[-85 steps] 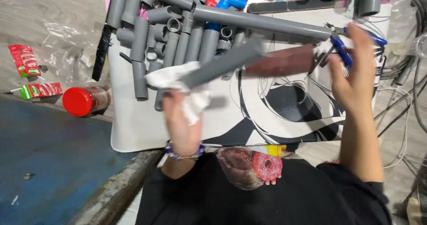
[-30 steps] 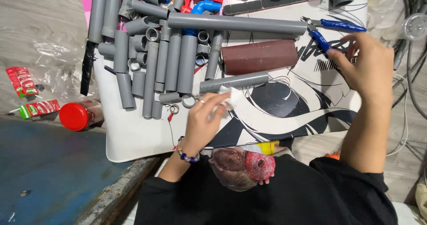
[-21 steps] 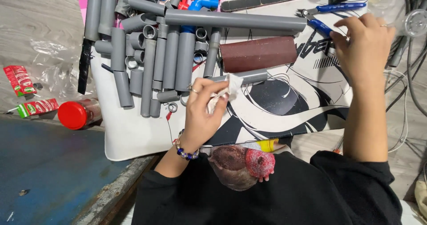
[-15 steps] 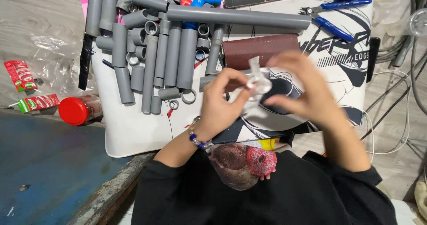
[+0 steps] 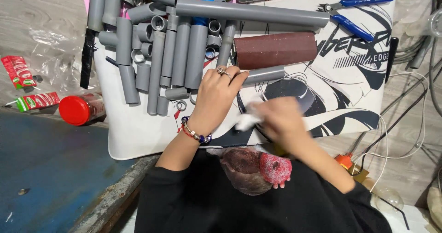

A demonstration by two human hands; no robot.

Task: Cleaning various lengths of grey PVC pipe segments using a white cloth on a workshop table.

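- The left hand [image 5: 216,92] reaches forward from the black sleeve, palm down and wrist bent slightly, a beaded bracelet [image 5: 195,132] at the wrist.
- Its fingers [image 5: 232,76] lie flat and close together on the near end of a short grey pipe [image 5: 264,75], pressing rather than wrapping it.
- That pipe lies on the printed mat [image 5: 350,90] on the desk, just in front of a dark red sanding roll [image 5: 275,50].
- The right hand [image 5: 281,118] is blurred, angled inward over the mat, fingers curled around a crumpled white cloth [image 5: 248,120] just beside the pipe.
- More grey pipes [image 5: 179,53] lie side by side left of the hand; blue-handled pliers [image 5: 354,14] rest far right.
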